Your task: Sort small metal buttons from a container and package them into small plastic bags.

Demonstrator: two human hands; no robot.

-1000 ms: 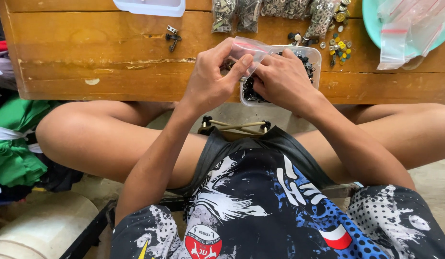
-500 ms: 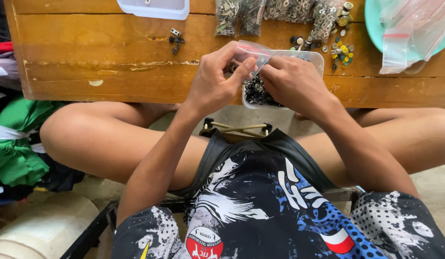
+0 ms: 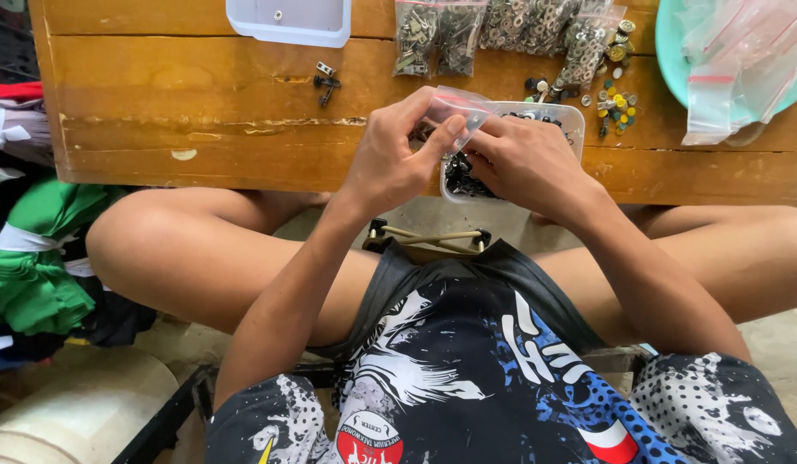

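Zip bag [image 3: 457, 105], small and clear, sits pinched in your left hand [image 3: 390, 159] right above the clear tub of dark fasteners [image 3: 560, 116] at the wooden table [image 3: 201, 103] edge; your right hand [image 3: 523, 159] closes fingertips at its mouth, so spills land inside.

Low wooden table [image 3: 201, 112], scuffed along its front edge, laid with small hardware.

At 12 o'clock lie clear bags of metal fittings [image 3: 501, 26]; at 11 o'clock a white plastic tray [image 3: 288, 21], with a small dark metal part [image 3: 325, 82] just below it. At 1 o'clock loose coloured buttons [image 3: 617, 103] are scattered; at 2 o'clock a teal bowl [image 3: 673, 43] holds clear zip bags. A clear tub of dark pieces [image 3: 561, 116] overhangs the front edge at centre.
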